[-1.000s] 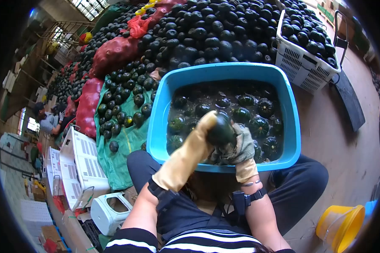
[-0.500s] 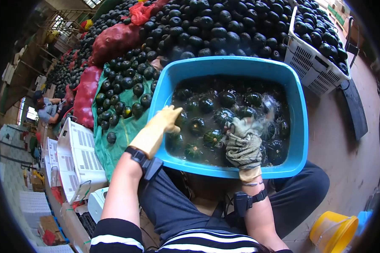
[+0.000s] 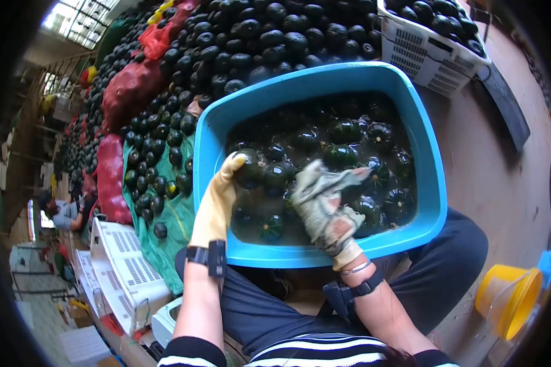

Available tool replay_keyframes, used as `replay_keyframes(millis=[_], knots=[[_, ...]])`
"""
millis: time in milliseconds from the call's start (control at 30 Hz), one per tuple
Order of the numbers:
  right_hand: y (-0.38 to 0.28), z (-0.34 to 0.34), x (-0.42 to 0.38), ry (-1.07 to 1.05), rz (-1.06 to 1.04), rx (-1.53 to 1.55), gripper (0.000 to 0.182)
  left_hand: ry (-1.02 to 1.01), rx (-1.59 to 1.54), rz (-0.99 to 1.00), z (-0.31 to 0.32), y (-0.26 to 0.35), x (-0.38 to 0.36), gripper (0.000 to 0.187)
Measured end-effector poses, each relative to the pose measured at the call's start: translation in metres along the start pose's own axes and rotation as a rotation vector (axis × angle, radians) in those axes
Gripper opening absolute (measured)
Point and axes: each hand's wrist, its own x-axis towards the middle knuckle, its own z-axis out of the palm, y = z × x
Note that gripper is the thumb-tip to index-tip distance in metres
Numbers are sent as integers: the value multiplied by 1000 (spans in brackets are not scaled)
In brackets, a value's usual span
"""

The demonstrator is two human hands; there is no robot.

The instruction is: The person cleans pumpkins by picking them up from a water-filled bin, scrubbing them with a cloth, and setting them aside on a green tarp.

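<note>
A blue plastic tub (image 3: 436, 165) of murky water holds several dark green squashes (image 3: 343, 154), some partly under the surface. At the tub's left side, my left hand (image 3: 222, 186), in a pale yellow rubber glove, is closed around one dark green squash (image 3: 249, 171). My right hand (image 3: 329, 211) wears a wet, grey-green cloth glove with worn brownish patches over a yellow one. It is over the water near the tub's front, fingers apart and no squash in its grasp. Murky water hides the lower parts of the squashes.
A large squash pile (image 3: 269, 40) rises behind the tub, with red mesh sacks (image 3: 131, 92) and a green sheet (image 3: 168, 214) at left. White crates (image 3: 125, 263) stand left; another filled crate (image 3: 428, 55) is back right. A yellow bucket (image 3: 502, 300) stands right. Another person (image 3: 66, 214) sits far left.
My left hand has gone from open above the water to gripping a squash. My right hand has moved left, and the splash beside it is gone. The whole view has shifted.
</note>
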Motion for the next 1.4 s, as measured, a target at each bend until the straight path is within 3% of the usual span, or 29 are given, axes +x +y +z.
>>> replay_keyframes(millis=[33, 100, 167, 233, 267, 300, 367, 433, 467, 500, 533, 567, 633, 667, 700, 733, 767, 800, 833, 900, 1000, 1033, 1067, 1100, 1200, 1233, 1300, 1367, 1400], knots=[[-8, -12, -4, 3, -25, 60, 55, -253, 138, -38, -18, -3, 16, 57], [-18, -16, -14, 16, -67, 201, 56, 71, 489, -17, 57, -39, -7, 69], [-5, -37, -16, 46, -111, 496, 58, -123, 430, 209, 51, -93, -3, 82], [12, -68, -22, 52, -100, 941, 59, -202, 641, 34, 107, -73, -57, 91], [11, -84, -27, 39, -59, 1111, 60, -209, 833, 124, 120, -71, -70, 95], [5, -89, -18, 325, -230, 730, 60, -217, 1025, 234, 131, -66, -71, 100], [-14, -127, -18, 294, -172, 488, 54, -134, 834, 201, 122, -67, -59, 108], [-16, -106, -11, -74, -275, 235, 42, 51, 1627, 343, 118, -63, -53, 110], [-15, -97, -14, -56, -336, 303, 42, -30, 1850, 224, 137, -54, -58, 116], [-11, -93, -14, -29, -402, 363, 41, -148, 1896, 180, 155, -46, -74, 123], [0, -104, -23, 156, -453, 720, 46, -265, 1775, 300, 156, -48, -80, 126], [10, -92, -32, 237, -339, 832, 55, -371, 1642, 403, 155, -52, -89, 129], [-8, -108, -46, 290, -242, 1208, 61, -242, 1170, 343, 167, -58, -98, 127], [-11, -83, -47, 295, -58, 942, 67, -147, 1198, 586, 156, -72, -84, 124], [-19, -79, -46, 274, 143, 1490, 75, -52, 1211, 819, 139, -87, -66, 121], [-4, -66, -42, 300, 27, 1135, 78, -49, 1441, 1116, 120, -91, -54, 121], [16, -56, -40, 307, -73, 775, 81, -32, 1426, 911, 123, -94, -68, 123], [24, -90, -36, 27, -53, 621, 89, 17, 1395, 779, 126, -100, -82, 119], [31, -80, -39, 47, -56, 398, 80, 74, 1360, 645, 129, -105, -92, 115], [30, -63, -28, -75, -22, 348, 71, 167, 1072, 355, 135, -103, -101, 107], [12, -43, -23, -187, -73, 215, 47, 155, 501, 256, 112, -101, -81, 74], [5, -37, -21, -206, -98, 229, 45, 188, 702, 232, 104, -97, -76, 64], [-15, -71, -23, -4, -203, -282, 35, 214, 942, 256, 113, -88, -82, 65], [-14, -85, -24, -10, -199, -282, 35, 242, 1175, 271, 124, -81, -91, 66], [-4, -113, -8, 183, -465, 96, 24, 81, 1052, 263, 103, -72, -88, 67], [1, -121, -7, 120, -507, 77, 23, 87, 1052, 252, 78, -77, -78, 67], [-1, -125, -11, 84, -501, 57, 23, -245, 785, 290, 30, -86, -49, 65], [-12, -133, -15, -26, -520, -77, 29, -276, 731, 278, 10, -92, -32, 58], [-9, -112, -18, 109, -593, -319, 40, -168, 679, 257, 5, -98, -28, 56]])
